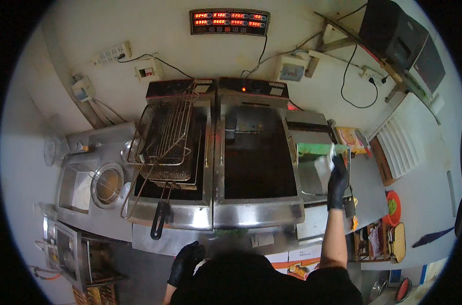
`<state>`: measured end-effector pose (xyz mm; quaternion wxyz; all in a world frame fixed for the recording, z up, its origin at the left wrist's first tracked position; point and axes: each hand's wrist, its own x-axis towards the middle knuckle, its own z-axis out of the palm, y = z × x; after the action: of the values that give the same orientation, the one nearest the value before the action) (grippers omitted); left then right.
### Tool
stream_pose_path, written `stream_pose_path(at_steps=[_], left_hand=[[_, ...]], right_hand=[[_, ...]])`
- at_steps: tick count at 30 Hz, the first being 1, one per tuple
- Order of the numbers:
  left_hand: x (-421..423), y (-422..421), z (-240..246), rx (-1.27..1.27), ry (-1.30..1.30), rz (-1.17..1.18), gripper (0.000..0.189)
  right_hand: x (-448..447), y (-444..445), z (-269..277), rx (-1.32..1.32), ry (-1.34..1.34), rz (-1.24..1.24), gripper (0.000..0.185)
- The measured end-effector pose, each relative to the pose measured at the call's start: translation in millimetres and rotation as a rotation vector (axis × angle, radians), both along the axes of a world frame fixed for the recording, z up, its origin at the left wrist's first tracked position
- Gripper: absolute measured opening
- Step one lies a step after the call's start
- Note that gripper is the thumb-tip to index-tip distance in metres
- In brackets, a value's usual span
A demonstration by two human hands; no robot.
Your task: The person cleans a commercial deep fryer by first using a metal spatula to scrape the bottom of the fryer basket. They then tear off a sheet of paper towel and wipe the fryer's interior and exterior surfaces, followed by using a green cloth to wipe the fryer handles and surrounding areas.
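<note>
My right hand [338, 183], in a black glove, grips a white cloth or paper wipe [324, 171]. It is above a shallow metal tray [311, 193] to the right of the fryers, and a green strip [317, 148] crosses the tray's far side. My left hand [187, 261], also black-gloved, is low in front of my body with its fingers curled. Something white shows beside it, partly hidden by my clothing; whether the hand holds it is unclear. Ahead of me stands the right deep fryer [259, 211], its vat dark inside.
Wire fry baskets [166, 152] rest over the left fryer [206, 206], one black handle [160, 221] jutting toward me. A strainer sits in a round pot [108, 183] at left. An orange bowl [394, 217] stands at right. A multi-channel timer [229, 22] hangs on the wall.
</note>
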<state>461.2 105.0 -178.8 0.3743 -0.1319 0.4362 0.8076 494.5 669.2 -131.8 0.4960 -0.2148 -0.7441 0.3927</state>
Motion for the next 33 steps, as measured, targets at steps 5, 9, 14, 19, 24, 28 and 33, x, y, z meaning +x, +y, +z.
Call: stream_pose_path(at_steps=[5,9,14,19,24,28,33], left_hand=[[9.7,21.0,-15.6,-0.006,-0.027,0.129,0.042],[22.6,29.2,-34.4,0.237,-0.137,0.297,0.041],[47.0,11.8,-86.8,-0.118,0.197,0.225,0.049],[39.1,5.0,-122.5,-0.055,0.027,0.326,0.045],[36.4,20.0,-78.8,-0.149,0.087,0.268,0.047],[37.6,40.5,-38.9,-0.215,0.073,0.324,0.045],[34.7,50.1,-1.9,-0.912,1.160,-0.152,0.031]], right_hand=[[-219.1,-6.5,88.3,0.445,0.040,0.371,0.034],[-369.9,-60.9,79.9,0.922,-0.237,0.429,0.050],[-422.0,-99.4,8.9,0.918,-0.609,0.647,0.051],[-417.4,-77.0,4.6,0.808,-0.456,0.774,0.046],[-404.7,-54.5,22.5,0.676,-0.582,0.756,0.046],[-375.8,-14.3,27.3,0.647,-0.735,0.753,0.047],[-329.6,36.9,18.2,0.743,-0.651,0.589,0.051]])
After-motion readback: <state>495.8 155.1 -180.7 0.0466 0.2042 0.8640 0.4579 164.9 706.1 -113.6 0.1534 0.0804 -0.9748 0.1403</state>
